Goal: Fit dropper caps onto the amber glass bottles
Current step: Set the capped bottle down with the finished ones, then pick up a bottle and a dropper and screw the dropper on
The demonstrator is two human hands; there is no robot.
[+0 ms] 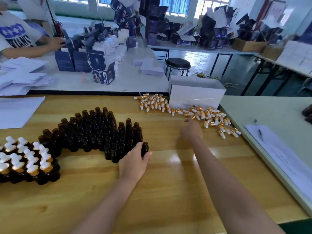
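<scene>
A tight block [94, 130] of uncapped amber bottles stands upright on the wooden table [168, 191]. The left hand [135, 162] is at the block's near right corner, its thumb and fingers curled round 1 bottle [144, 148]. That bottle stands upright on the wood at the edge of the block; whether it touches its neighbours I cannot tell. The right hand [192, 130] hangs over bare wood to the right of the block, between it and the caps [211, 118] and nearer the caps. It is blurred, so I cannot tell whether its fingers are spread or curled. The caps, with gold collars and white bulbs, lie strewn to the right of the block and beyond it, in 2 clumps joined by a thin trail. A white box [195, 93] sits just behind them, farther from the block. Against the block's left end stand the capped bottles [25, 159], white bulbs up. Beyond that left end lies a white sheet [16, 110]. Far to the right of the block, on a paler table [270, 108], a pen [260, 132] lies on a form [278, 154].
</scene>
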